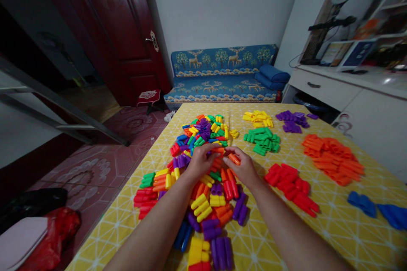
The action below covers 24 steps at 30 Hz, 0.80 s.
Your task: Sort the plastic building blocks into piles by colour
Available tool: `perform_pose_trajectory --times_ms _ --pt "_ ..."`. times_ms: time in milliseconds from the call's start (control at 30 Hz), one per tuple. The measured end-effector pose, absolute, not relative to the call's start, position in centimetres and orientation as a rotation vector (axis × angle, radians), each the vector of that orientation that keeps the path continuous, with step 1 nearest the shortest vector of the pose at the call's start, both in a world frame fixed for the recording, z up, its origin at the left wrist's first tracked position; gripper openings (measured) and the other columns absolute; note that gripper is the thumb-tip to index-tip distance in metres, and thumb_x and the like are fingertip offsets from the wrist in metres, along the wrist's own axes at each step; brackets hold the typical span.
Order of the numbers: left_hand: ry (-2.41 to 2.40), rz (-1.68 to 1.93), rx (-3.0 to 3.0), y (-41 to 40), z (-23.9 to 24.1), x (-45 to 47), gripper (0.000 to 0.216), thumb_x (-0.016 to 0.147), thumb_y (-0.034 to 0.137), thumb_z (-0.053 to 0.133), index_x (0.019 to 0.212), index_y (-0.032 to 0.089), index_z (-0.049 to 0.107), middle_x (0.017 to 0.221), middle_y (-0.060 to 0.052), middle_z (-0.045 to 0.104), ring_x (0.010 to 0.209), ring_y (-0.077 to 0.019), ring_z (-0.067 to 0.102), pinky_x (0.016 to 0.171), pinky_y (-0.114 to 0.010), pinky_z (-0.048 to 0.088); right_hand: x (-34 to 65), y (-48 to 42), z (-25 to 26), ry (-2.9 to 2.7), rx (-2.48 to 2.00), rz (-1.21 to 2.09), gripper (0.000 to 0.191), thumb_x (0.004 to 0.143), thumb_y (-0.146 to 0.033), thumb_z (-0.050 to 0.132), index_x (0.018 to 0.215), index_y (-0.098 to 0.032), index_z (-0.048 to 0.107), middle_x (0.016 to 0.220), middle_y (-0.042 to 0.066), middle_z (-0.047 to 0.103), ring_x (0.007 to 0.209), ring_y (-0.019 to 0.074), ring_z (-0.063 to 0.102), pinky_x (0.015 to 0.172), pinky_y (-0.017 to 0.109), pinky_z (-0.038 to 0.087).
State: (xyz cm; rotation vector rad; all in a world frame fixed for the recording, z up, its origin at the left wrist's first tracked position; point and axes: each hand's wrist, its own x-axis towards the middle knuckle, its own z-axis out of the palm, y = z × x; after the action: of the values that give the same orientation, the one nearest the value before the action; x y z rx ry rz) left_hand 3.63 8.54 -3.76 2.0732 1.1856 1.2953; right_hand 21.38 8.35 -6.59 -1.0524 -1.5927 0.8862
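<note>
My left hand [202,160] is closed, its fingers pinching an orange plastic block [218,150] with rounded, tube-like parts. Close beside it, my right hand [243,166] is closed on another orange block [234,159]. Both hands are over a mixed heap of similar blocks in several colours. Under and around my wrists lie yellow blocks [201,207], red blocks [228,189] and purple blocks [240,209]. Part of the heap is hidden by my hands and forearms.
Right of the heap are single-colour piles: yellow [258,117], green [262,139], purple [292,120], red [291,186], orange [332,159] and a few blue pieces [362,204]. Beyond the yellow tablecloth [127,220] stand a blue sofa [219,80] and a white cabinet [375,110].
</note>
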Motion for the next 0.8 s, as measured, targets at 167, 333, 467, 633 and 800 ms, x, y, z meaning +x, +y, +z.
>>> perform_pose_trajectory --times_ms 167,333,467,633,800 --pt "1.199 1.322 2.018 8.59 -3.72 3.57 0.022 0.085 0.021 0.063 0.106 0.017 0.068 0.105 -0.008 0.074 0.094 -0.0214 0.070 0.083 -0.031 0.055 21.48 7.98 -6.20 -1.655 -1.074 0.859 0.042 0.077 -0.028 0.067 0.117 -0.023 0.059 0.111 0.005 0.068 0.101 0.0218 0.065 0.090 0.038 0.053" --pt "1.126 1.298 1.942 8.49 -3.74 3.59 0.027 0.088 0.028 0.061 0.111 0.015 0.066 0.105 -0.009 0.074 0.088 -0.0200 0.070 0.077 -0.028 0.055 21.40 7.50 -6.11 -1.692 -0.936 0.997 0.054 0.080 -0.031 0.067 0.131 -0.026 0.050 0.127 0.006 0.063 0.112 0.0212 0.063 0.097 0.038 0.051" --pt "1.140 1.284 1.936 8.48 -3.88 3.68 0.027 0.088 0.029 0.062 0.111 0.015 0.067 0.100 -0.009 0.074 0.081 -0.0182 0.069 0.072 -0.026 0.054 21.26 7.49 -6.02 -1.650 -0.951 0.975 0.046 0.082 -0.034 0.066 0.126 -0.024 0.055 0.124 0.007 0.065 0.111 0.0211 0.063 0.097 0.038 0.051" --pt "1.138 1.237 1.890 8.52 -4.15 3.74 0.032 0.083 0.035 0.068 0.108 0.015 0.066 0.078 -0.003 0.070 0.064 -0.0141 0.064 0.057 -0.022 0.048 21.24 7.49 -5.86 -1.649 -0.922 0.939 0.049 0.084 -0.030 0.065 0.131 -0.026 0.054 0.125 0.006 0.065 0.111 0.0198 0.063 0.094 0.034 0.053" --pt "1.128 1.234 1.936 8.42 -3.72 3.67 0.022 0.090 0.035 0.059 0.098 0.016 0.067 0.084 -0.004 0.071 0.075 -0.0153 0.066 0.067 -0.023 0.051 21.14 7.58 -6.10 -1.658 -0.908 0.906 0.040 0.082 -0.027 0.066 0.122 -0.024 0.060 0.118 0.006 0.068 0.105 0.0209 0.065 0.092 0.036 0.053"
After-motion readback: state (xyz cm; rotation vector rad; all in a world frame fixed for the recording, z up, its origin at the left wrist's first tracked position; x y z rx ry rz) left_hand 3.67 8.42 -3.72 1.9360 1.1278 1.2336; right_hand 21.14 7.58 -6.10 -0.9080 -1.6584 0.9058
